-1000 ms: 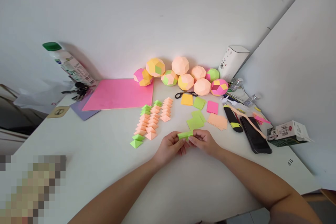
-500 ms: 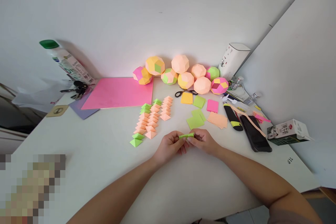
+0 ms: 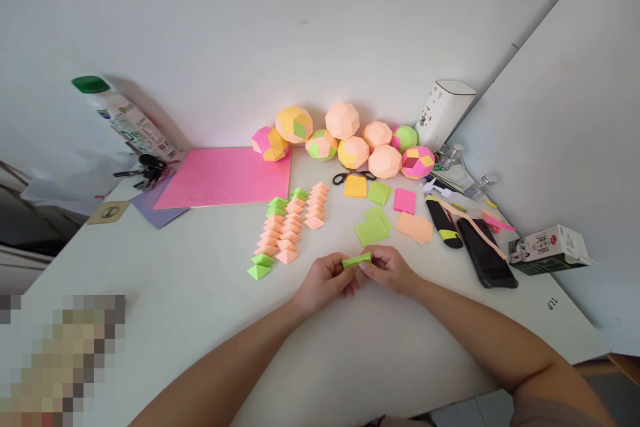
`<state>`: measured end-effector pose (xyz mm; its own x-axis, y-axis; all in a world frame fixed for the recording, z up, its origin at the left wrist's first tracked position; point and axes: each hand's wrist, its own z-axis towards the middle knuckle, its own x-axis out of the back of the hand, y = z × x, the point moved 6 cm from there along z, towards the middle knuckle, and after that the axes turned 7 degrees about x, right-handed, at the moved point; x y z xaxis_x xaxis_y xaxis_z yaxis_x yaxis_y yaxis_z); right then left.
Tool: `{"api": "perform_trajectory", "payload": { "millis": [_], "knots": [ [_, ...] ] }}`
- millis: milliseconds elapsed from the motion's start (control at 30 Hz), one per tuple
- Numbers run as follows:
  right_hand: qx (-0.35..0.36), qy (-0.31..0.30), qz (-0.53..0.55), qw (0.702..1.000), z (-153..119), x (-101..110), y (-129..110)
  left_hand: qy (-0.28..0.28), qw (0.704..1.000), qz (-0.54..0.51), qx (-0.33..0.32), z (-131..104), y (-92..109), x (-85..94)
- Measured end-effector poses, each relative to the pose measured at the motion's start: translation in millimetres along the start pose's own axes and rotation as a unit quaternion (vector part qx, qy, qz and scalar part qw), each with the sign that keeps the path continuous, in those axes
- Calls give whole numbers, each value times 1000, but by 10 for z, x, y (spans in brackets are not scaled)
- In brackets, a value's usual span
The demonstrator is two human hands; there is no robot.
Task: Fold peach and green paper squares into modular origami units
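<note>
A narrow folded strip of green paper (image 3: 357, 260) is held between both hands above the white table. My left hand (image 3: 325, 283) pinches its left end, and my right hand (image 3: 389, 268) pinches its right end, with the thumbs nearly meeting below it. Left of the hands stand rows of small folded peach pieces (image 3: 289, 237), with a few green ones (image 3: 259, 271) at the ends. Just beyond the hands lie green sheets (image 3: 373, 228), peach sheets (image 3: 414, 227), a pink pad (image 3: 405, 200) and a yellow pad (image 3: 355, 187).
Several paper balls (image 3: 343, 121) line the wall, with black scissors (image 3: 354, 177) before them. A pink board (image 3: 225, 177) and a bottle (image 3: 133, 120) are at the back left. On the right are a cutter (image 3: 443, 221), a phone (image 3: 485, 253) and a carton (image 3: 549, 250).
Both hands still hold the green strip, which has shifted very slightly to the right. Its right end is tilted up a little more.
</note>
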<state>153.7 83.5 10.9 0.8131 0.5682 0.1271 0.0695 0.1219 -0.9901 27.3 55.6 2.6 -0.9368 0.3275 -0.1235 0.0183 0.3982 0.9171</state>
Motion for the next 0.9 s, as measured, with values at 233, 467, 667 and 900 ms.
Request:
{"api": "perform_trajectory", "payload": {
  "millis": [233,467,667,900],
  "knots": [
    [5,4,-4,1000,4,6,-26,-4,1000,-20,8,4,-1,4],
    [-1,9,-4,1000,4,13,-26,-5,1000,-9,21,5,1,9],
    [0,8,-3,1000,-7,15,-23,-10,1000,-8,19,6,-8,7],
    [2,-5,15,1000,-8,-13,-2,-10,1000,-4,-12,-20,31,-12]
  ]
}}
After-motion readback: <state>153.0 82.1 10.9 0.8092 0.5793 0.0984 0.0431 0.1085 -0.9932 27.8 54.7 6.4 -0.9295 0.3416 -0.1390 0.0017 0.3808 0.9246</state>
